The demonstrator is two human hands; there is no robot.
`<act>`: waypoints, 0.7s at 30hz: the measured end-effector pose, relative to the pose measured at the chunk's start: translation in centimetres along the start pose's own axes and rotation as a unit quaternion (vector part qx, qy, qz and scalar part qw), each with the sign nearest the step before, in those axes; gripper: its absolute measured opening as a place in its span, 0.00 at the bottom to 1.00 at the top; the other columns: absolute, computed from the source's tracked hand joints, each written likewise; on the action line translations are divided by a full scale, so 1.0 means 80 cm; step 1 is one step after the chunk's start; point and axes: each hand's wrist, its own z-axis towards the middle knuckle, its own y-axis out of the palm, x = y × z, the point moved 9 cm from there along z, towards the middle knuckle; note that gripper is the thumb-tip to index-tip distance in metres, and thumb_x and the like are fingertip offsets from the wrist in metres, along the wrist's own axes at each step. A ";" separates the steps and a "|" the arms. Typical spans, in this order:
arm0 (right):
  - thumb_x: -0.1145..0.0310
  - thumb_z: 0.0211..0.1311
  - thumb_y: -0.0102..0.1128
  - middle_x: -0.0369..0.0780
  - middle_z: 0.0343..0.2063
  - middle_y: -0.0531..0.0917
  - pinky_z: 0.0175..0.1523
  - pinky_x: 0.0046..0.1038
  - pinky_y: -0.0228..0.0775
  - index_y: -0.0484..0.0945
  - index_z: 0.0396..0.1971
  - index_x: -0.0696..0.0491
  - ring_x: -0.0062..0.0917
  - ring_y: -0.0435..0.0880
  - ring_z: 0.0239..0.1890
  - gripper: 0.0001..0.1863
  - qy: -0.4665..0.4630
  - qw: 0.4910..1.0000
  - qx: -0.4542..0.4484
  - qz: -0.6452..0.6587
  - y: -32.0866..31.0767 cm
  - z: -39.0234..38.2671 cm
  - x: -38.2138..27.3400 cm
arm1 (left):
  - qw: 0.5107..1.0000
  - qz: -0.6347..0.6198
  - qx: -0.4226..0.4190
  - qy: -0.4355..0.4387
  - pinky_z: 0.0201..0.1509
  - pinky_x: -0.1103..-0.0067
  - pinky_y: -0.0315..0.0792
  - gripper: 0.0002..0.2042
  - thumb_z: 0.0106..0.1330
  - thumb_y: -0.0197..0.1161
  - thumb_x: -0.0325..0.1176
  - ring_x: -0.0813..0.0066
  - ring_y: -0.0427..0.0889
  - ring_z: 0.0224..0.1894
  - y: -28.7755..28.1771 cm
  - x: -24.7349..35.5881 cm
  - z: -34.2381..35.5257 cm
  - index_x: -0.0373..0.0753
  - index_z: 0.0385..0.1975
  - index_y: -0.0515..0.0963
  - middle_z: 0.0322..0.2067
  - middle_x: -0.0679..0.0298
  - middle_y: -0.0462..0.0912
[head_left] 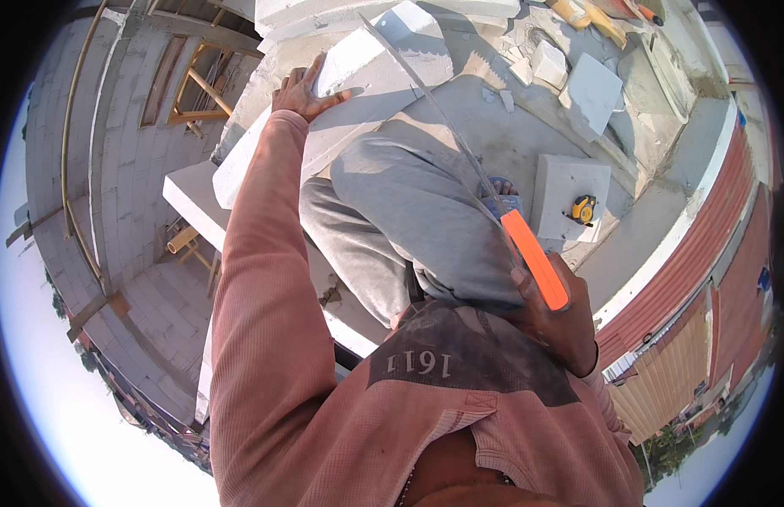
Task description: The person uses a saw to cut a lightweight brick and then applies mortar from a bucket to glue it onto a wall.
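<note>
My left hand (303, 95) lies on a white lightweight concrete block (371, 100) with its fingers spread, pressing near the block's far left edge. In my right hand (568, 325), close to my right hip, is the orange handle (534, 258) of a hand saw. The long saw blade (447, 118) reaches up and left across the block's right end. Whether its teeth sit in the block, I cannot tell. Another white block (193, 198) sticks out below the first one at the left. My bent leg in grey trousers (409, 203) is close beside the block.
A yellow tape measure (584, 209) rests on a small white block (548, 190) near my sandalled foot (502, 198). Broken block pieces (593, 95) and a yellow-handled tool (607, 27) lie farther off. A ledge borders the right side, with red corrugated roofing (688, 253) beyond it.
</note>
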 end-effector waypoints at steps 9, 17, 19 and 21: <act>0.67 0.69 0.64 0.45 0.20 0.78 0.30 0.36 0.69 0.76 0.34 0.57 0.38 0.83 0.23 0.09 -0.119 0.992 0.031 0.036 0.024 0.085 -0.001 | 0.999 -0.025 -0.002 0.025 0.69 0.56 0.65 0.55 0.46 0.64 0.79 0.50 0.71 0.66 0.018 0.009 0.014 0.66 0.77 0.54 0.63 0.53 0.72; 0.66 0.68 0.64 0.45 0.20 0.78 0.31 0.35 0.69 0.77 0.35 0.57 0.40 0.82 0.22 0.09 -0.023 0.997 0.043 0.056 0.005 0.021 0.014 | 0.999 0.008 0.042 0.014 0.69 0.55 0.64 0.57 0.43 0.65 0.80 0.51 0.71 0.67 0.001 -0.010 0.005 0.68 0.77 0.54 0.62 0.54 0.73; 0.67 0.69 0.62 0.45 0.20 0.78 0.31 0.35 0.69 0.76 0.34 0.56 0.43 0.81 0.22 0.08 -0.071 0.997 0.021 -0.008 0.022 0.089 0.010 | 0.999 0.005 0.046 0.025 0.69 0.55 0.64 0.56 0.43 0.65 0.80 0.51 0.70 0.67 0.016 0.010 0.010 0.69 0.77 0.54 0.61 0.54 0.73; 0.68 0.69 0.62 0.46 0.21 0.78 0.31 0.35 0.70 0.76 0.34 0.56 0.45 0.81 0.22 0.08 -0.105 0.994 0.042 0.007 0.027 0.100 0.022 | 0.999 -0.034 0.011 0.015 0.70 0.55 0.63 0.56 0.44 0.65 0.79 0.51 0.70 0.67 0.012 0.015 0.013 0.70 0.77 0.54 0.62 0.55 0.73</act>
